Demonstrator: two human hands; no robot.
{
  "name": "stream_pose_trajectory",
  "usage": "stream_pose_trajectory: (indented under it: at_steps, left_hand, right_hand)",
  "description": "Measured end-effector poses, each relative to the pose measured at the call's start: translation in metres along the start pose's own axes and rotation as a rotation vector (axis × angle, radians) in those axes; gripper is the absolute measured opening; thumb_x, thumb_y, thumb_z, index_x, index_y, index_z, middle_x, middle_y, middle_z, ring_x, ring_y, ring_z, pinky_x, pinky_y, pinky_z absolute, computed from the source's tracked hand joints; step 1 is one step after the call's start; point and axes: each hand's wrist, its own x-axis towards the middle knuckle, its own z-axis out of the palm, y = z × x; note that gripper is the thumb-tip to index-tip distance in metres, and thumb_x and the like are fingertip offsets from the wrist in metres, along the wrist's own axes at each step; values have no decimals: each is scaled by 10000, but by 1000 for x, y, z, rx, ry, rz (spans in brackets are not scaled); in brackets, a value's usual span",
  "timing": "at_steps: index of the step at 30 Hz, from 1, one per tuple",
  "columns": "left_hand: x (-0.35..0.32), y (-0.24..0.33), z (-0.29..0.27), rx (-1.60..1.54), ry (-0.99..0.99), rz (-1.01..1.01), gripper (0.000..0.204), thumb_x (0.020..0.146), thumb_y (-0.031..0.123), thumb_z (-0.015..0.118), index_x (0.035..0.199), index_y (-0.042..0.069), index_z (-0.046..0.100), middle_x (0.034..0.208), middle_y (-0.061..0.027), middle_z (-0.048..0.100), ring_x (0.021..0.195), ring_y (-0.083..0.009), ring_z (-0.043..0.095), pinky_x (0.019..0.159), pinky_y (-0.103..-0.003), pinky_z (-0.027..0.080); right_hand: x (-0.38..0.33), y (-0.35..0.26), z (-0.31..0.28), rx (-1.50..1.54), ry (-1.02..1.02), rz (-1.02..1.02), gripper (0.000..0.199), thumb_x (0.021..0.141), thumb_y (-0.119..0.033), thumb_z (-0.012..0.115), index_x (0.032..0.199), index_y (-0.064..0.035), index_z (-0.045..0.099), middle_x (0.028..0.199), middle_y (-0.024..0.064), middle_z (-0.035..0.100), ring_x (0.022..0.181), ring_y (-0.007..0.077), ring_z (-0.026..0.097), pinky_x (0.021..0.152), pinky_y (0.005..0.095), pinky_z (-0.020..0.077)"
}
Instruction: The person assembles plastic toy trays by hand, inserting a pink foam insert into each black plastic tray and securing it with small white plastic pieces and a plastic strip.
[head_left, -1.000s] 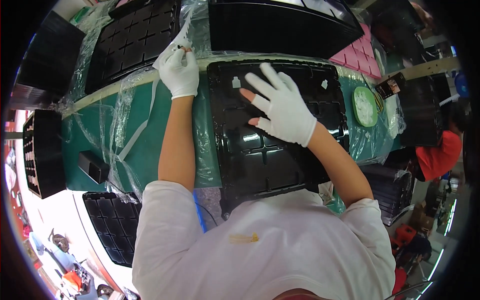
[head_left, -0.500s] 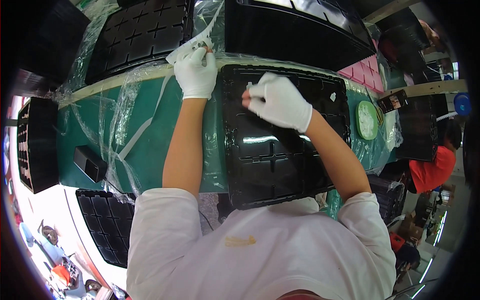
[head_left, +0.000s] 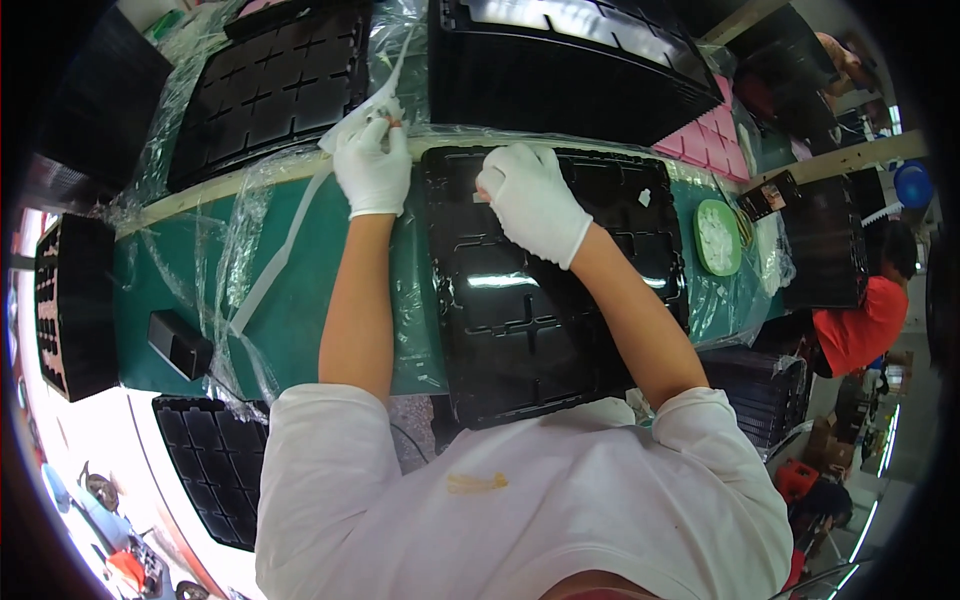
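From my end: blk tray (head_left: 530, 365) sits right in front of the body, R hand (head_left: 530, 195) over its far-L part, so R is the nearer one. Tray's long axis: can't call it w/ this fisheye bend. R fingers curl in, tips down by the surface; can't tell if they grip anything. L hand (head_left: 372, 170) is just off the tray's far-L corner, pinching a wht strip (head_left: 268, 282) that trails diag. toward near-L over the grn mat (head_left: 270, 345). Small wht label (head_left: 644, 198) lies on the tray's far-R part. Grn bowl (head_left: 735, 245), R of tray, has wht scraps (head_left: 716, 235) in it.
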Motion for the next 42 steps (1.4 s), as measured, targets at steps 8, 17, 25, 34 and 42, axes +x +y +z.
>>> stream_pose_trajectory:
  at_steps: [8,17,25,34,42]
  left_hand:
    - [3,1,0,87,-10,15,140,812,195,731,854,61,724,815,-112,691,810,-296,645,731,-371,517]
    - [-2,3,-1,-12,67,63,54,783,127,703,773,74,696,703,-93,653,743,-308,610,692,-406,483]
    - [1,3,-2,10,28,87,74,779,133,713,743,75,685,657,-72,631,716,-302,600,675,-408,476]
    - [-3,4,2,4,35,74,58,787,144,710,776,87,708,680,-66,646,741,-296,609,696,-404,486]
    - [1,2,3,18,38,86,69,784,146,700,778,78,709,675,-88,656,737,-314,614,689,-421,488]
  right_hand:
    - [-30,16,-17,128,206,141,98,767,-95,697,853,-66,661,964,65,654,931,312,590,825,388,485]
    - [-12,-12,3,227,215,240,250,834,-183,689,1059,-73,689,1075,52,673,1048,273,574,926,417,443]
    - [-12,-9,6,-254,-18,-23,310,897,-192,588,1155,-33,651,1061,14,704,1183,203,559,1030,451,383]
    - [-27,-16,13,-160,50,-13,239,808,-163,644,1034,-88,672,844,-20,703,1012,189,619,948,411,424]
    - [-26,-7,2,292,13,106,84,832,-134,637,857,-88,702,780,49,679,846,252,638,770,375,521]
